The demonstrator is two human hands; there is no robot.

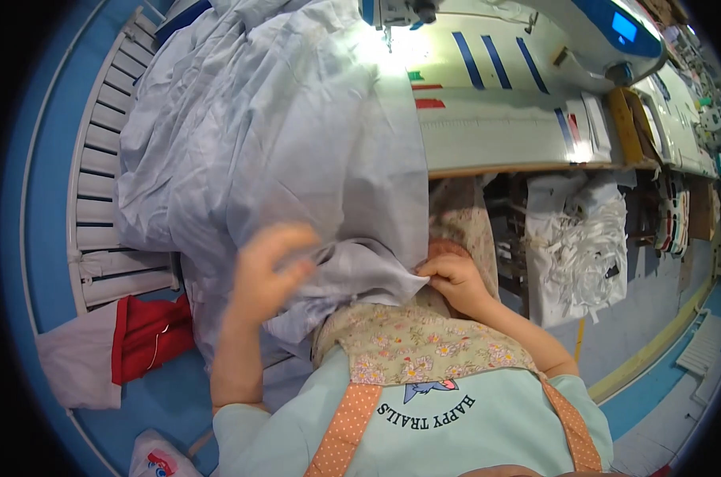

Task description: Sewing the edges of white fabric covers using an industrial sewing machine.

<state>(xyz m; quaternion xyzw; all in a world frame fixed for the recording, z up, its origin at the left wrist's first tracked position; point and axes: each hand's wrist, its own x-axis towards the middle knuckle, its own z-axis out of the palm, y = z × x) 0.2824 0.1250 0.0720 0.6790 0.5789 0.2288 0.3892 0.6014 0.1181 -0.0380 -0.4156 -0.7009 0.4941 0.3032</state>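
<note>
A large light grey-blue fabric sheet spills in wrinkles from the sewing table down to my lap. My right hand pinches its edge between thumb and fingers, just below the table's front edge. To the left, my left hand hovers over the folded part of the fabric, blurred by motion, thumb and fingers apart with nothing seen between them. Under the lit sewing machine needle at the top, the far part of the fabric lies beside the needle area.
The sewing table bears blue and red tape strips. A white slatted rack supports fabric on the left, with red and white cloth hanging below. White scraps hang under the table at right. The machine arm stands top right.
</note>
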